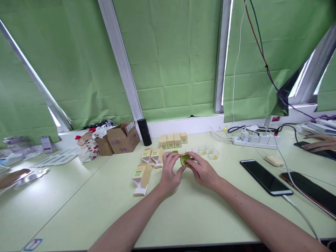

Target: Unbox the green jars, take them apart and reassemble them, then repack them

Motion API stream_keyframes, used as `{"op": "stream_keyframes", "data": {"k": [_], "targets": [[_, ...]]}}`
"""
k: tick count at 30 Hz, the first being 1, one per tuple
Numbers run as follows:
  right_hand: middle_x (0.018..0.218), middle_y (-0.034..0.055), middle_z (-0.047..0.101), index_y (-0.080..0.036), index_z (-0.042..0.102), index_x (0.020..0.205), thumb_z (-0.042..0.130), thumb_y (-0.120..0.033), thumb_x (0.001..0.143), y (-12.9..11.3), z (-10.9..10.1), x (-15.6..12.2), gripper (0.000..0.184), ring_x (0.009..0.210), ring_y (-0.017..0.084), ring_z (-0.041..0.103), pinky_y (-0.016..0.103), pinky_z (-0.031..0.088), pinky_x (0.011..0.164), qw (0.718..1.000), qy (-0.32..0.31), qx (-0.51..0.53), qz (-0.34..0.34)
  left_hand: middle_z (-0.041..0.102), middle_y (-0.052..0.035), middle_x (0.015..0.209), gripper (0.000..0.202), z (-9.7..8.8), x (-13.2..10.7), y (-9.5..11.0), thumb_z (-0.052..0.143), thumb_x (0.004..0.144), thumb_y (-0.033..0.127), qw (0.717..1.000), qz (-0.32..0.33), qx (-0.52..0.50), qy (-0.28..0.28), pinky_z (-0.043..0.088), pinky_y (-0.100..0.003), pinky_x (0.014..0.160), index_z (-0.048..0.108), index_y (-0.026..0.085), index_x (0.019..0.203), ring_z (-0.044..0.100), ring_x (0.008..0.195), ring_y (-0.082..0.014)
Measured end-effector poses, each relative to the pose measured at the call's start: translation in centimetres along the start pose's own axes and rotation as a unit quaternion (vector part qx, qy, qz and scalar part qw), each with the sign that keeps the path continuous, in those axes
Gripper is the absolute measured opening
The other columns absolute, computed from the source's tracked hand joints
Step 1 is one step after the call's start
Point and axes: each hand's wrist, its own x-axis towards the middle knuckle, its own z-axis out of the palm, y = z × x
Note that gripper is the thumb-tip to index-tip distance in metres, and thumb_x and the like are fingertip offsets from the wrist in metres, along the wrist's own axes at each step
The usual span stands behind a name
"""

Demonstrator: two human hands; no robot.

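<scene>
Between both hands, above the table, is a small green square case [185, 160] with rounded corners. My left hand [171, 172] grips its left side between thumb and fingers. My right hand [202, 169] holds its right side, a finger reaching over the inside. A bit of another green piece [175, 151] shows behind the left fingers. To the left lie opened tan cartons with green labels, the closest being one carton [140, 175] with its flaps out. Just behind the right hand stand several clear little containers [210, 152] with yellow bits inside.
Several closed tan boxes [173, 140] stand in a row at the back. A cardboard box [123, 138] and a black cylinder [144, 132] are back left. On the right lie a phone [265, 177] and a power strip [256, 140]. Other people's hands show at both sides.
</scene>
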Motion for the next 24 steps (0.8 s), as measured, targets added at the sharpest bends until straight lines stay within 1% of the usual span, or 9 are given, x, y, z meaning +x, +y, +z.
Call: {"op": "stream_keyframes", "data": {"k": [3, 5, 7, 11, 15, 19, 21, 24], "targets": [[0.141, 0.0186, 0.06, -0.022, 0.056, 0.136, 0.044, -0.011, 0.104, -0.19, -0.11, 0.1, 0.037, 0.128, 0.029, 0.065, 0.047, 0.064, 0.098, 1.0, 0.002, 0.023, 0.019, 0.064, -0.0116, 0.123, 0.036, -0.07, 0.04, 0.09, 0.064, 0.098, 0.026, 1.0, -0.003, -0.003, -0.003, 0.047, -0.053, 0.105, 0.059, 0.026, 0.133, 0.049, 0.125, -0.0302], [0.142, 0.0176, 0.061, -0.023, 0.053, 0.141, 0.043, -0.011, 0.104, -0.29, -0.13, 0.12, 0.04, 0.133, 0.029, 0.062, 0.049, 0.061, 0.104, 0.998, 0.007, 0.044, 0.039, 0.065, -0.0114, 0.124, 0.038, -0.13, 0.07, 0.13, 0.062, 0.098, 0.026, 1.0, -0.002, -0.008, -0.007, 0.047, -0.053, 0.105, 0.058, 0.026, 0.136, 0.05, 0.124, -0.0299], [0.142, 0.0164, 0.063, -0.024, 0.05, 0.144, 0.043, -0.012, 0.105, -0.3, -0.04, 0.05, 0.041, 0.135, 0.028, 0.062, 0.051, 0.059, 0.107, 0.996, 0.016, 0.063, 0.062, 0.066, -0.0113, 0.125, 0.037, -0.14, 0.1, 0.12, 0.06, 0.099, 0.025, 1.0, -0.001, -0.012, -0.006, 0.047, -0.053, 0.105, 0.058, 0.026, 0.136, 0.051, 0.123, -0.0297], [0.14, 0.0158, 0.065, -0.025, 0.049, 0.142, 0.046, -0.017, 0.105, -0.12, 0.33, -0.27, 0.038, 0.129, 0.028, 0.066, 0.051, 0.062, 0.101, 0.989, 0.033, 0.101, 0.099, 0.068, -0.0104, 0.122, 0.036, -0.01, 0.11, -0.07, 0.058, 0.099, 0.02, 1.0, -0.012, -0.02, 0.002, 0.048, -0.053, 0.104, 0.061, 0.028, 0.134, 0.052, 0.121, -0.0295], [0.136, 0.0149, 0.068, -0.025, 0.049, 0.141, 0.046, -0.021, 0.107, -0.16, 0.43, -0.3, 0.035, 0.12, 0.027, 0.071, 0.048, 0.065, 0.096, 0.984, 0.024, 0.131, 0.123, 0.069, -0.0093, 0.117, 0.033, 0.14, 0.08, -0.26, 0.058, 0.098, 0.017, 0.999, -0.022, -0.02, 0.017, 0.05, -0.051, 0.102, 0.064, 0.027, 0.129, 0.053, 0.12, -0.0287], [0.124, 0.0129, 0.072, -0.025, 0.05, 0.138, 0.045, -0.025, 0.108, -0.47, 0.28, 0.02, 0.03, 0.107, 0.024, 0.075, 0.045, 0.065, 0.092, 0.976, 0.018, 0.158, 0.148, 0.07, -0.0087, 0.11, 0.027, 0.22, 0.12, -0.32, 0.059, 0.098, 0.018, 0.999, -0.028, -0.019, 0.025, 0.051, -0.05, 0.099, 0.066, 0.027, 0.123, 0.055, 0.116, -0.0283], [0.119, 0.0119, 0.074, -0.025, 0.05, 0.136, 0.044, -0.026, 0.108, -0.56, 0.21, 0.14, 0.028, 0.105, 0.024, 0.076, 0.042, 0.065, 0.089, 0.973, 0.017, 0.168, 0.159, 0.07, -0.0088, 0.11, 0.024, 0.23, 0.17, -0.31, 0.06, 0.098, 0.02, 0.999, -0.032, -0.02, 0.028, 0.052, -0.049, 0.098, 0.067, 0.026, 0.12, 0.056, 0.115, -0.0283], [0.118, 0.0123, 0.076, -0.025, 0.047, 0.137, 0.042, -0.028, 0.109, -0.57, 0.09, 0.17, 0.029, 0.103, 0.024, 0.077, 0.04, 0.064, 0.085, 0.971, 0.012, 0.168, 0.172, 0.071, -0.009, 0.108, 0.019, 0.25, 0.22, -0.3, 0.061, 0.099, 0.023, 0.999, -0.04, -0.02, 0.028, 0.052, -0.048, 0.097, 0.069, 0.025, 0.116, 0.056, 0.115, -0.0281]]}}
